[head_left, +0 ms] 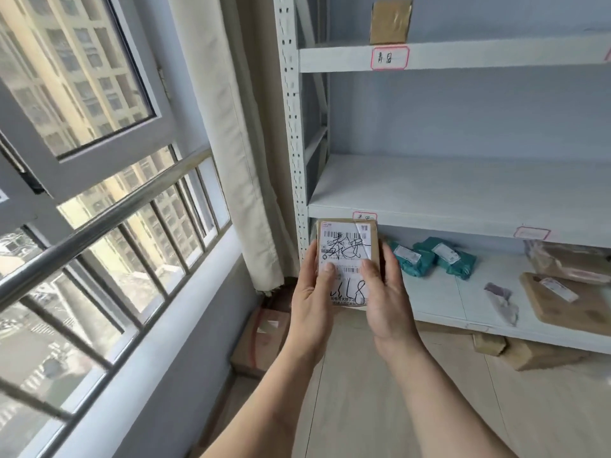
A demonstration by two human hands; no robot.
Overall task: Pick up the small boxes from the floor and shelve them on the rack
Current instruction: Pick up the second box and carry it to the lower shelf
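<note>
I hold a small brown box [347,239] with a white shipping label and black handwriting up in front of the white metal rack [463,200]. My left hand [312,299] grips its left side and my right hand [385,292] its right side, thumbs on the label. The box hovers at the rack's left end, level with the front edge of the middle shelf, whose board is bare. Another small brown box [390,23] stands on the upper shelf. More brown boxes lie on the floor: one [261,338] by the curtain, others [525,352] under the rack.
The lowest shelf holds two teal parcels [433,257], a grey bag [502,302] and flat brown parcels [568,302]. A beige curtain [231,127] hangs left of the rack's perforated post [292,127]. A window with a steel rail [99,223] fills the left. Wooden floor lies below.
</note>
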